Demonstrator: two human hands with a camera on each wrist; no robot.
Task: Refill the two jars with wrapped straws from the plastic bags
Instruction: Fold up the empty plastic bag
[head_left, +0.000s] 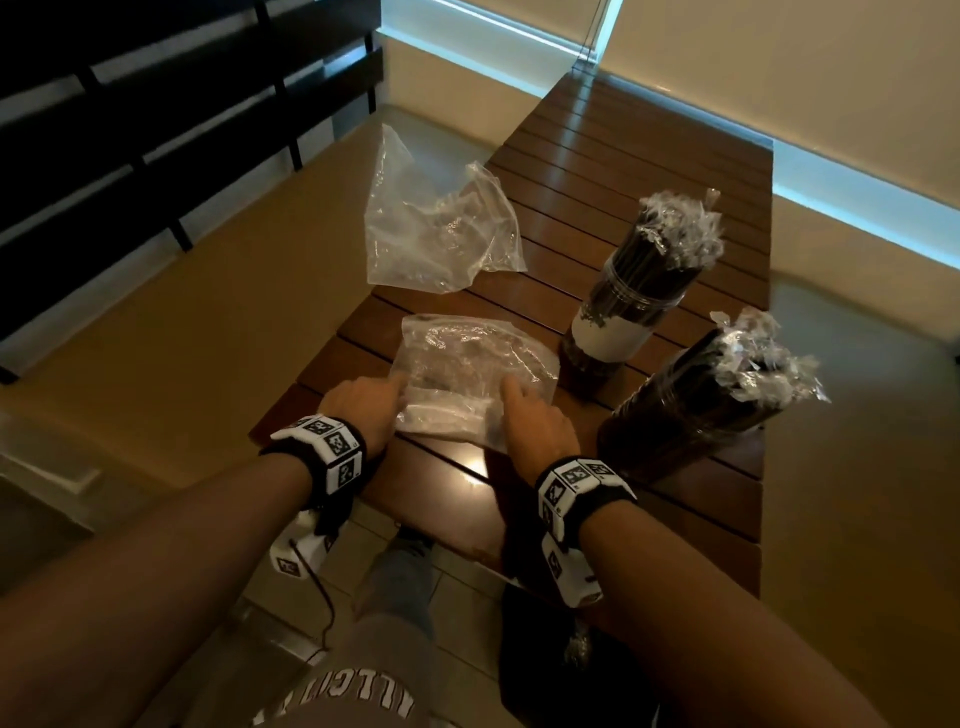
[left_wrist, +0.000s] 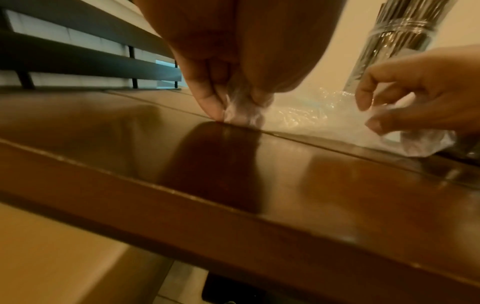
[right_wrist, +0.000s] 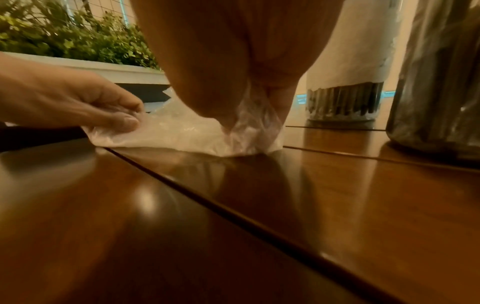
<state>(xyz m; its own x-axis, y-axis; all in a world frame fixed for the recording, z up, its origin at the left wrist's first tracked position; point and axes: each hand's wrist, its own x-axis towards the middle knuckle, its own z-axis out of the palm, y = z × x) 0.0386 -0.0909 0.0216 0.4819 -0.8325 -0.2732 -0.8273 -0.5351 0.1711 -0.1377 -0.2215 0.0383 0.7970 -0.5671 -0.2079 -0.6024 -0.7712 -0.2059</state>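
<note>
Two clear jars packed with dark wrapped straws stand on the slatted wooden table (head_left: 597, 218): one with a white label (head_left: 628, 317) and one nearer, at the right (head_left: 691, 405). A flat clear plastic bag (head_left: 467, 379) lies in front of me. My left hand (head_left: 384, 400) pinches its near left corner (left_wrist: 241, 115). My right hand (head_left: 519, 410) pinches its near right corner (right_wrist: 246, 133). A second clear bag (head_left: 441, 228), crumpled, lies farther back at the table's left edge. Both bags look empty of straws.
A dark slatted bench back (head_left: 156, 130) runs along the left with a tan seat (head_left: 208, 312) beside the table. The table's near edge (left_wrist: 233, 205) is right below my wrists. A green hedge (right_wrist: 78, 37) shows in the right wrist view.
</note>
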